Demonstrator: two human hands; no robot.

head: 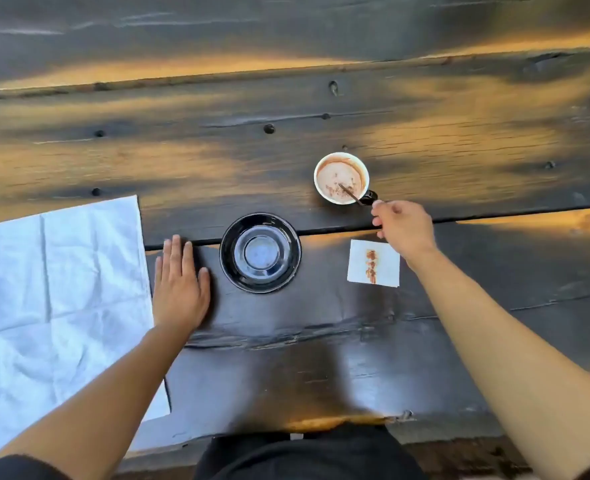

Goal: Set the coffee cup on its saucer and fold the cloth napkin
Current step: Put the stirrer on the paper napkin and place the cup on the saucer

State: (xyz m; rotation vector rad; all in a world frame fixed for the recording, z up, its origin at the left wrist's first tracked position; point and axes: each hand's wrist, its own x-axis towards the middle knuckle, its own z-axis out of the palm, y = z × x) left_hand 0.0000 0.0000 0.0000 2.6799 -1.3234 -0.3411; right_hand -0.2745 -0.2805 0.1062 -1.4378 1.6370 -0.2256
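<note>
On the dark wooden table [321, 323], nothing bears readable writing; the left hand [180, 287] lies flat and spread beside the saucer [260, 252], while the right hand [404, 228] pinches the spoon [350, 194] in the coffee cup [341, 177].

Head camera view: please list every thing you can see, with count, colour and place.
table: one, dark wood planks, fills the view
coffee cup: one, white inside with brown residue, dark handle, on the table right of centre, a thin stick in it
saucer: one, black, centre, bare
cloth napkin: one, white, spread flat at the left edge
paper napkin: one, white with brown stains, right of the saucer
left hand: flat on the table between cloth and saucer
right hand: at the cup's handle; grip unclear
</note>
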